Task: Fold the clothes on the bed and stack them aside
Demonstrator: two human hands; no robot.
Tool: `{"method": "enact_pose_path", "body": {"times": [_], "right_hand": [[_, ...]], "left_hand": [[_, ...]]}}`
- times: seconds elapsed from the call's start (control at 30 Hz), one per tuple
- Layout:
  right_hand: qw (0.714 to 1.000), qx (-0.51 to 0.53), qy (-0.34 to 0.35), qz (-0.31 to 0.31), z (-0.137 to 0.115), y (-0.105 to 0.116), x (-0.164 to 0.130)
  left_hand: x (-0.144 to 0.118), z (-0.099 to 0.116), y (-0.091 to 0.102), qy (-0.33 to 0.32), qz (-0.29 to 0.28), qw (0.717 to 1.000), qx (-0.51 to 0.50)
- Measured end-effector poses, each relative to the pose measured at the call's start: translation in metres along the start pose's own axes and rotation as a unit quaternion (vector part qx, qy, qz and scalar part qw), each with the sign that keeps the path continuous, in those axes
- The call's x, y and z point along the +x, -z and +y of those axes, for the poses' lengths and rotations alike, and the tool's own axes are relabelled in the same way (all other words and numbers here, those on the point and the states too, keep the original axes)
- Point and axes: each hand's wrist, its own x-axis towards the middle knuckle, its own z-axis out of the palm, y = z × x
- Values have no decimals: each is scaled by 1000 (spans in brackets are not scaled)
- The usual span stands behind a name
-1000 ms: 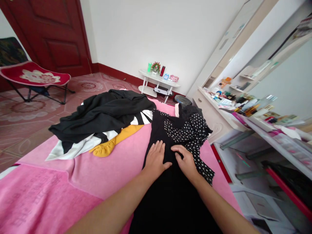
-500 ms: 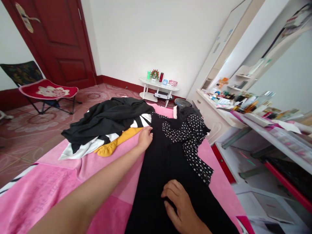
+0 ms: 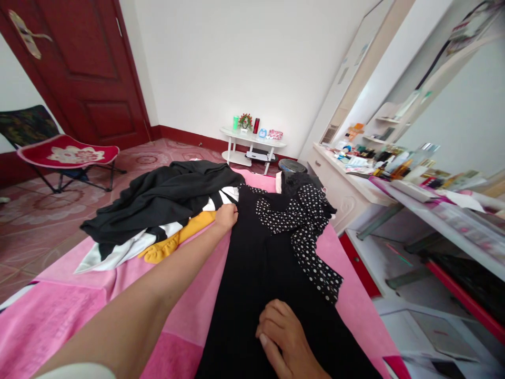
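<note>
A long black dress with a white-dotted black sleeve [image 3: 272, 247] lies flat and lengthwise on the pink bedspread [image 3: 98, 295], so it looks like the spreading-out part is mostly handled. The person's left hand [image 3: 226, 216] is stretched way out to the dress's upper left edge, fingers curled onto the fabric there; hard to say if it's really pinching it or just pressing. The right hand [image 3: 282, 337] rests low on the skirt part, fingers loosely bent, pushing the cloth down rather than gripping anything. The dotted sleeve is folded across the chest. Just beside the left hand is a heap of black, white-striped and mustard-yellow clothes [image 3: 158, 210], not sorted yet, so plenty seems left.
</note>
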Motion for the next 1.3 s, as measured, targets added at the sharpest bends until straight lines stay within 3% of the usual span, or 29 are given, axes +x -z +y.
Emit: {"method": "enact_pose_path", "body": {"times": [0.13,0.23,0.33,0.43,0.57,0.67,0.77,0.8,0.87,1.0,1.13,1.23,1.3], "right_hand": [[1000,-3,-20,12,0,-2,-1],[998,20,-43,50,-1,-9,-3],[990,49,-73,112,3,-10,-4],[971,16,-112,211,26,11,-5],[904,-107,-201,361,90,65,-14],[867,-181,-316,341,138,93,-25],[865,-165,-398,259,158,103,-28],[866,-144,-411,246,158,106,-27],[850,-64,-434,292,151,118,-21],[756,80,-429,489,130,161,-2],[705,168,-408,555,105,200,25],[702,265,-382,540,68,219,55],[720,292,-336,532,30,229,74]], "left_hand": [[-22,24,6,-75,26,997,21],[-56,35,-4,-184,-18,982,28],[-93,33,-22,-230,-51,971,51],[-114,28,-33,-232,-34,970,71],[-116,29,-32,-225,-29,971,79],[-115,31,-30,-224,-19,971,81],[-115,30,-33,-227,-15,971,80],[-115,29,-34,-227,-14,971,80],[-115,28,-35,-227,-13,971,78],[-115,28,-35,-224,-12,972,74],[-116,29,-33,-220,-19,973,63],[-116,29,-31,-220,-28,974,38],[-114,27,-30,-217,-35,976,0]]}}
